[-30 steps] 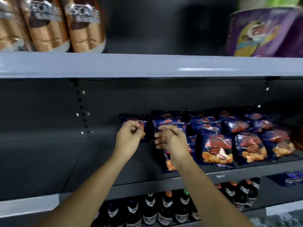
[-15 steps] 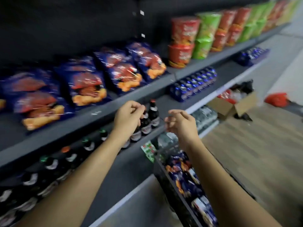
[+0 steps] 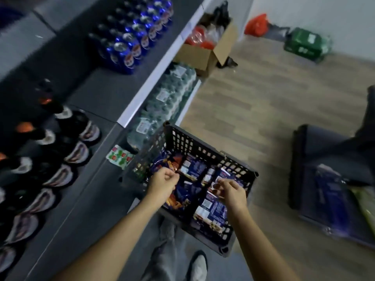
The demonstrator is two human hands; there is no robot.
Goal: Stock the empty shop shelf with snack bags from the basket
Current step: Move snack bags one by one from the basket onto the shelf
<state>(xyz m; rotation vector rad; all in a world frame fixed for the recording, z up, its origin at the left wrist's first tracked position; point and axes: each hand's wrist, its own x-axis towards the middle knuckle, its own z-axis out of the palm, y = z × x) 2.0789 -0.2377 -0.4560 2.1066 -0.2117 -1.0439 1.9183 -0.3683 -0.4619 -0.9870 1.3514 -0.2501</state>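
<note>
- I'm looking straight down into the black basket, which is sitting on the floor just beside the shelving unit. The shelf I'm filling is not showing in this view.
- The snack bags are lying packed inside the basket, directly under both hands, so the coming move is running almost straight down.
- My left hand is hovering over the basket's left side, fingers curled in with thumb meeting forefinger. I'm seeing nothing held in it.
- My right hand is hanging over the right side, fingers curled down toward a blue bag. The blur is keeping me from telling whether it is pinching that bag or only touching it.
- The right hand is lying nearer the blue bags with white labels; the left is nearer the orange-printed bag.
- The blue bags seem to be lying with their long axis running from my side toward the far wall, so I'm judging a pinch on the near top edge to be the easiest.
- The basket's slotted walls are standing close on every side, with the left wall against the water packs.
- Room is opening only upward. I'm planning a lift clear of the rim before swinging left, minding the dark bottles on the low shelf.
</note>
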